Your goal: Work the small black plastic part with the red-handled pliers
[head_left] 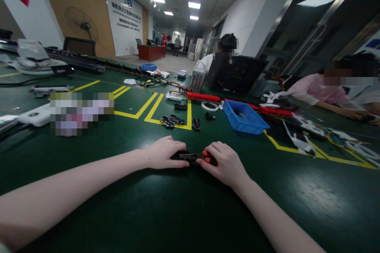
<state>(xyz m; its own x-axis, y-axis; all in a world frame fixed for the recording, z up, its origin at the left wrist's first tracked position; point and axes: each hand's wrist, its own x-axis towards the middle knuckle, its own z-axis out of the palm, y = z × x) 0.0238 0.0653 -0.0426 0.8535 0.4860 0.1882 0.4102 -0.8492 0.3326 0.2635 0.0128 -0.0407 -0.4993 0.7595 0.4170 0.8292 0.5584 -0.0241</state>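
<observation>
Low over the green table, my left hand (163, 153) is closed around a black plastic part (187, 157) that sticks out to the right from between thumb and fingers. Facing it, my right hand (227, 163) grips pliers (207, 160) with red and black handles. The plier jaws meet the right end of the black part; whether they are clamped on it I cannot tell. Just beyond my hands lie several similar black parts (168, 121), with another black part (196, 124) to their right and one (179, 106) farther back.
A blue bin (245, 118) stands beyond my right hand, holding something dark. Left of it are a small black piece (209, 116) and a white ring (209, 106). A red strip (203, 97), cables and a black monitor (236, 75) sit farther back. Two people work across the table.
</observation>
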